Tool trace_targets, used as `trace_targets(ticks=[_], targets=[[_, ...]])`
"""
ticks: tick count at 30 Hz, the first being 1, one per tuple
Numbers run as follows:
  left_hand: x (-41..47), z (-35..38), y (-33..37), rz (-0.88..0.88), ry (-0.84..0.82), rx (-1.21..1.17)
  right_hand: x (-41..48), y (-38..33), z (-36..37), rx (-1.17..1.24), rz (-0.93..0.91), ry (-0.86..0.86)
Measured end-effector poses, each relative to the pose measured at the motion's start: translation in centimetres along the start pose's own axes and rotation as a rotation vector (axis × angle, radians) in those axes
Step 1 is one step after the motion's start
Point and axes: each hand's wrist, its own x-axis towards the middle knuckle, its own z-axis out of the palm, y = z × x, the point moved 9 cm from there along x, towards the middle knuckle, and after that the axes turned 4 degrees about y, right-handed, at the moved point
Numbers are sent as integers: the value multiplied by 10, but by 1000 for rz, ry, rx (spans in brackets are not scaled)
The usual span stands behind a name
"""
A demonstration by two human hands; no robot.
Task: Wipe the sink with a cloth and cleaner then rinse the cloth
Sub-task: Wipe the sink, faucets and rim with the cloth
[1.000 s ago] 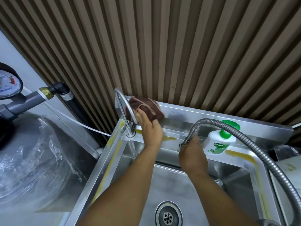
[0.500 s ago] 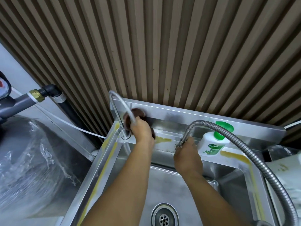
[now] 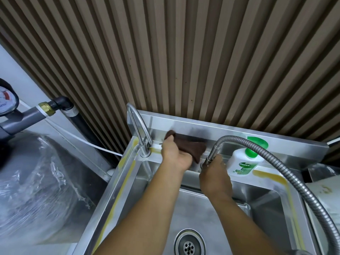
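Cloth [image 3: 189, 147] in left hand [image 3: 174, 157], against sink [image 3: 184, 126]; right hand [image 3: 214, 179] grips hose [image 3: 237, 138].

Head view: close above sink [image 3: 121, 181], angled down toward wall [image 3: 184, 61].

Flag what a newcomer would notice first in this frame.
The left hand presses a brown cloth against the back ledge of the steel sink, mid-frame. Beside it, the right hand grips the lower end of a flexible metal hose arcing off right. A white Dettol bottle with a green cap stands on the ledge behind the hose.
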Motion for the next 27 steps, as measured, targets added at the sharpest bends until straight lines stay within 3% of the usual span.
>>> trace_targets(ticks=[2,4,7,10,13,15,18,20,23,27], targets=[[-2,-16,32,132,23,-81,1,1,1,-11,-2,6],[-7,-33,61,342,92,4,1,2,2,-12,1,4],[-27,-41,80,658,306,777,2,3,2,-7,1,7],[-16,-34,48,1017,95,1518,1,3,3,-7,0,7],[14,-47,-9,1128,-95,2126,2,2,3,-9,9,1],[11,-42,-31,1090,-216,2225,2,2,3,7,22,-9],[1,-33,-48,1184,-432,2252,1,2,3,30,29,-9],[3,-38,-39,1181,-494,2277,2,3,3,32,25,-9],[1,-55,-9,1186,-434,2398,2,2,4,25,13,-6],[8,-67,22,1024,-173,2517,1,1,1,-2,6,0]])
